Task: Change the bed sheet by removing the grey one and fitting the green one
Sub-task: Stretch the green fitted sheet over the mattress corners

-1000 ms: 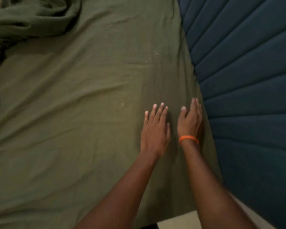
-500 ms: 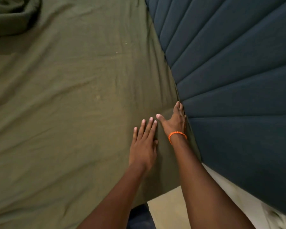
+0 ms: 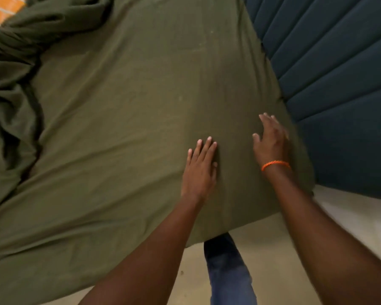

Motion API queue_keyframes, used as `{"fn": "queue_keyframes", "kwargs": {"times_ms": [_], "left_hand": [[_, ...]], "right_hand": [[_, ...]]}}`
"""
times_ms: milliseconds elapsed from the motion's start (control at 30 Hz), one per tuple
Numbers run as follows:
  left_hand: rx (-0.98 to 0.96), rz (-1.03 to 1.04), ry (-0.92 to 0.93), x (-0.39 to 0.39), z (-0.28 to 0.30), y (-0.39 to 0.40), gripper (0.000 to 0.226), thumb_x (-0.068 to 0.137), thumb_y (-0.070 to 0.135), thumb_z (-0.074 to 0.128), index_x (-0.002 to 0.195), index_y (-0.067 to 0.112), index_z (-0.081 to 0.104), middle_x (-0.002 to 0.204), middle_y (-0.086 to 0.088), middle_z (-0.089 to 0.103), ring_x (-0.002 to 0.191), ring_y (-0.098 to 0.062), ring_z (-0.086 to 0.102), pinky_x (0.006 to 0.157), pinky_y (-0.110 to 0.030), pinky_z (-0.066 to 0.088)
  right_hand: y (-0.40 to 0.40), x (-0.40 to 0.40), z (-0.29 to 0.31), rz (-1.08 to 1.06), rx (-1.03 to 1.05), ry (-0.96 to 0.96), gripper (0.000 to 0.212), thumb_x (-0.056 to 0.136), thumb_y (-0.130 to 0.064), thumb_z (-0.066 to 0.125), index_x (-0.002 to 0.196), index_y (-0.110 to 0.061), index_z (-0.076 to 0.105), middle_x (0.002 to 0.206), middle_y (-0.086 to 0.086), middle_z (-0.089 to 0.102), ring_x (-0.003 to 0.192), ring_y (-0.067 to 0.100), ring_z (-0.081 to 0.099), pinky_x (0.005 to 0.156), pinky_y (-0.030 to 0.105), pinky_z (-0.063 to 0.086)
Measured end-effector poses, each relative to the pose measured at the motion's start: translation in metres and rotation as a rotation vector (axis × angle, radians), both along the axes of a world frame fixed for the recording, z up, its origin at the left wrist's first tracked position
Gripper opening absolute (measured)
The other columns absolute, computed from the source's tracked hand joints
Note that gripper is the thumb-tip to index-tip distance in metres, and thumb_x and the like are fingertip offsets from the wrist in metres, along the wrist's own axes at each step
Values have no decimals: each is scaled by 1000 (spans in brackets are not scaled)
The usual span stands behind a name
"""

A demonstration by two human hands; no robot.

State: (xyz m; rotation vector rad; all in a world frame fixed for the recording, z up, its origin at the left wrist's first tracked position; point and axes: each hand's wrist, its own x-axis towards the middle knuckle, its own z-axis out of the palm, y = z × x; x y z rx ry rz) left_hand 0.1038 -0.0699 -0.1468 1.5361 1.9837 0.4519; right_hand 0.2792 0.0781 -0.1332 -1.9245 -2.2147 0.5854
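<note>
The green sheet [image 3: 128, 119] covers the mattress, lying mostly flat with light creases. It is bunched in loose folds at the far left. My left hand [image 3: 199, 170] rests palm down on the sheet, fingers together and straight. To its right, my right hand [image 3: 272, 142], with an orange band at the wrist, lies flat on the sheet near the headboard, fingers slightly apart and blurred. Neither hand grips any cloth. No grey sheet is in view.
A dark blue padded headboard [image 3: 339, 84] runs along the right side of the bed. Beige floor [image 3: 262, 249] shows below the mattress corner, with my leg in blue jeans [image 3: 227, 271] standing there. Orange tiles [image 3: 2, 7] show at the top left.
My right hand has come away from the gap beside the headboard and now lies on top of the sheet. The two hands are farther apart. The view has pulled back, showing more floor.
</note>
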Motion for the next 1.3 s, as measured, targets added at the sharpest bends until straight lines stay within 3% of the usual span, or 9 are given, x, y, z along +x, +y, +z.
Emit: {"fn": "queue_keyframes", "kwargs": {"times_ms": [333, 467, 600, 733, 800, 867, 1000, 1200, 1300], "left_hand": [[-17, 232, 220, -192, 7, -309, 61, 108, 31, 39, 166, 20, 26, 175, 4, 18, 162, -17, 11, 130, -45, 16], [46, 297, 239, -246, 22, -427, 42, 105, 22, 48, 145, 18, 57, 153, -5, 55, 144, -27, 47, 114, -46, 38], [-75, 1003, 62, -261, 50, -501, 11, 102, 25, 54, 103, 25, 65, 87, -3, 67, 84, -33, 65, 74, -45, 53], [-330, 1466, -582, -269, 43, -536, 17, 102, 21, 55, 109, 14, 68, 99, -6, 75, 90, -29, 71, 72, -38, 51], [-332, 1527, -917, -280, 31, -529, 18, 105, 16, 50, 116, 12, 64, 115, -7, 71, 98, -26, 69, 69, -38, 54], [-279, 1566, -1005, -291, 20, -518, 27, 105, 4, 38, 123, 9, 58, 110, -10, 68, 87, -22, 72, 54, -34, 55], [-260, 1541, -789, -293, 10, -524, 20, 101, 7, 43, 100, 4, 62, 79, -11, 71, 46, -15, 63, 43, -26, 46], [-659, 1412, -460, -273, -7, -611, 35, 71, 40, 60, 71, 8, 74, 69, -12, 73, 71, -38, 71, 71, -49, 62], [-792, 1425, -665, -265, 0, -619, 24, 80, 22, 61, 76, 0, 69, 64, -15, 69, 56, -31, 63, 53, -35, 51]], "right_hand": [[-436, -235, -3, 459, -26, 15, 67, 105, -35, 45, 164, -14, 22, 173, 6, 9, 160, 27, 4, 127, 50, 20], [-540, -292, 3, 497, 37, 174, 42, 105, -22, 54, 146, -17, 53, 163, 1, 40, 150, 18, 36, 116, 38, 37], [-596, -324, 15, -281, -93, 432, 10, 102, -19, 56, 105, -26, 63, 110, -4, 65, 97, 17, 63, 82, 36, 50], [-604, -341, 2, -985, -575, 764, 10, 102, -23, 59, 110, -27, 56, 103, 6, 69, 87, 31, 73, 74, 43, 59], [-593, -347, -6, -1069, -734, 900, 27, 106, -27, 54, 131, -28, 44, 111, 3, 66, 86, 23, 74, 63, 39, 57], [-579, -355, -12, -1066, -774, 969, 27, 108, -19, 44, 134, -27, 41, 114, 3, 65, 73, 14, 72, 53, 30, 50], [-584, -361, -21, -927, -551, 792, 18, 104, -10, 42, 95, -14, 57, 80, 11, 67, 52, 21, 65, 46, 25, 46], [-638, -322, -14, -816, -298, 215, 23, 91, -24, 61, 76, -7, 65, 78, 19, 70, 74, 38, 60, 64, 40, 41], [-657, -308, -20, -886, -372, 210, 20, 94, -22, 59, 77, -10, 63, 75, 14, 67, 69, 36, 61, 61, 37, 46]]}}
